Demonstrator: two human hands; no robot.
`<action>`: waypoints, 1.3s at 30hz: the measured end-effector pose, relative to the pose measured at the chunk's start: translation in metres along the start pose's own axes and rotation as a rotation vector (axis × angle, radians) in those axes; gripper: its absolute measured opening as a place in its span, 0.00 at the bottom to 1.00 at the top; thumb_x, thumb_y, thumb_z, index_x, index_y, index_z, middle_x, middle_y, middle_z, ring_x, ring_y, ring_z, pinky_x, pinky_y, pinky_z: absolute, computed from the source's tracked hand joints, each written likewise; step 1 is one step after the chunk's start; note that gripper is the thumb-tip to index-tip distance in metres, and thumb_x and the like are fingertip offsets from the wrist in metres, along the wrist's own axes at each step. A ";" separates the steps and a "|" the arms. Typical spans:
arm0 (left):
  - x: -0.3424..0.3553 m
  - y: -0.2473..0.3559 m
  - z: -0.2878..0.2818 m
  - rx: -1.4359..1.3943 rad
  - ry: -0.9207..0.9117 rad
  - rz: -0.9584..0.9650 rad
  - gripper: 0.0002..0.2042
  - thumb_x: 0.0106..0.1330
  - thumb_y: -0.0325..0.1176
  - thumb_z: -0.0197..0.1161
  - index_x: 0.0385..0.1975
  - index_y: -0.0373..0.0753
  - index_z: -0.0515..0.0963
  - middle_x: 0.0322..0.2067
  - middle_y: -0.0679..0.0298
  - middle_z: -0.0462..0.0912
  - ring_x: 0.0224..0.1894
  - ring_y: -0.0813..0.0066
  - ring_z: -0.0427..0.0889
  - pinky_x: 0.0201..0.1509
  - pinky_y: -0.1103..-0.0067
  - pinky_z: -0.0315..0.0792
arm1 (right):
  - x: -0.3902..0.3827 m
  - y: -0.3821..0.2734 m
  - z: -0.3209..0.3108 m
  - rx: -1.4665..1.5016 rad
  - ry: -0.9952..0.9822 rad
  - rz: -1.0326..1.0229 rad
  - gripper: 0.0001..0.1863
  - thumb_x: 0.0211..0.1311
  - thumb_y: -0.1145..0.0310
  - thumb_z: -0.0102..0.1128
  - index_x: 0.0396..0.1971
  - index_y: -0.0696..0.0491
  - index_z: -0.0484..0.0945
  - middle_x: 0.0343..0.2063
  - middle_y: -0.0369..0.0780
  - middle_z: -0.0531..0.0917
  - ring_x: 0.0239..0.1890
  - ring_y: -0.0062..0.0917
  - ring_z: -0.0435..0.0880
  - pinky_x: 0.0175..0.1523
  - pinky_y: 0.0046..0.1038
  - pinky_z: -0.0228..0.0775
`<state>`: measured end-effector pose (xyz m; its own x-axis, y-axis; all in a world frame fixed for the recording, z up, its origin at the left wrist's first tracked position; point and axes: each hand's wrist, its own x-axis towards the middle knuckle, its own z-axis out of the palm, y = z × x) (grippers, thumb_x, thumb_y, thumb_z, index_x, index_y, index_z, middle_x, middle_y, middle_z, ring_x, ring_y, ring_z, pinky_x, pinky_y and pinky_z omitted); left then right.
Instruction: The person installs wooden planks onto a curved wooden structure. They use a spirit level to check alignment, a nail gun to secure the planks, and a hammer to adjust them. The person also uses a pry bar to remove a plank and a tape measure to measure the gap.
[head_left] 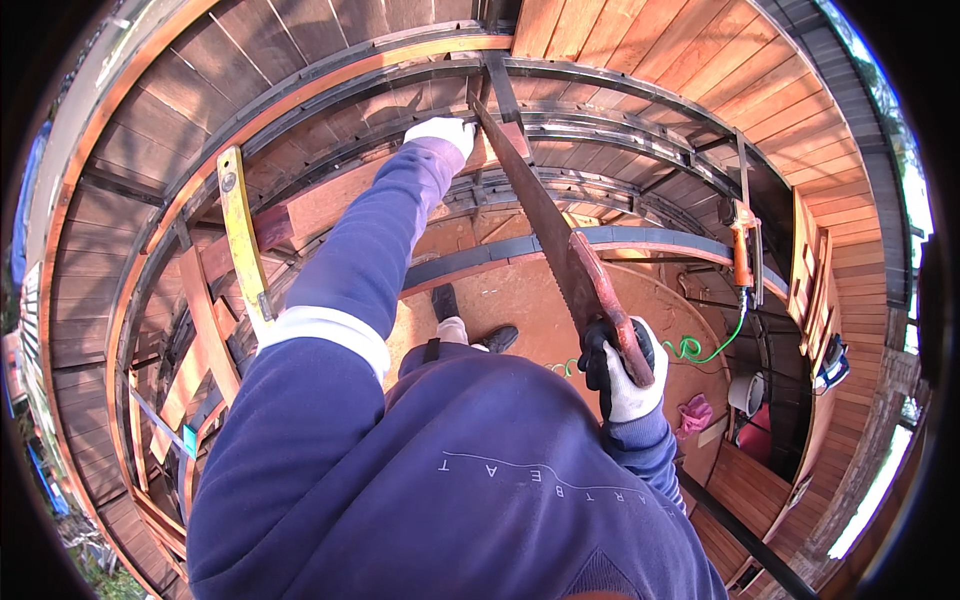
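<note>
In my right hand, gloved in white and black, is the red wooden handle of a handsaw. Its long, rust-brown blade slants up and away, the tip reaching the dark metal frame. Near that tip, my left hand in a white glove is closed on the reddish wooden plank, just left of the blade. This board runs down to the left beneath my left forearm. Whether the saw's teeth touch the wood I cannot tell.
A yellow spirit level leans at the left. Curved metal rails cross ahead of me. On the right hangs an orange nail gun with a green coiled hose. Loose boards stand at the left, and wood planking surrounds the frame.
</note>
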<state>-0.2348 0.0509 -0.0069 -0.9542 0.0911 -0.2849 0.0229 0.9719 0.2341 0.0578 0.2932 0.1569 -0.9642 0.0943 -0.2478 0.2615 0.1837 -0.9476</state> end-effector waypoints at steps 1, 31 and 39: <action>-0.002 0.002 -0.002 -0.015 -0.024 -0.021 0.23 0.74 0.47 0.38 0.48 0.44 0.82 0.48 0.56 0.83 0.51 0.54 0.81 0.56 0.63 0.73 | 0.004 -0.002 0.002 -0.005 -0.004 0.039 0.06 0.63 0.71 0.59 0.36 0.58 0.75 0.20 0.34 0.78 0.20 0.14 0.75 0.25 0.18 0.65; -0.032 0.009 -0.004 0.012 0.027 -0.016 0.23 0.75 0.50 0.40 0.54 0.43 0.75 0.47 0.55 0.83 0.49 0.54 0.82 0.53 0.62 0.75 | 0.040 0.025 0.026 0.147 0.026 0.026 0.07 0.66 0.70 0.62 0.39 0.56 0.77 0.23 0.30 0.77 0.21 0.11 0.72 0.25 0.16 0.65; -0.011 0.001 -0.002 -0.036 0.012 -0.079 0.24 0.74 0.49 0.39 0.47 0.43 0.82 0.47 0.55 0.84 0.49 0.55 0.82 0.54 0.64 0.75 | 0.043 0.038 0.041 0.197 0.001 0.011 0.05 0.65 0.72 0.61 0.38 0.56 0.77 0.21 0.30 0.76 0.20 0.10 0.71 0.24 0.16 0.63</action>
<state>-0.2246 0.0508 -0.0013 -0.9562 0.0117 -0.2925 -0.0630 0.9676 0.2445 0.0247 0.2644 0.1019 -0.9612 0.0961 -0.2586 0.2587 -0.0123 -0.9659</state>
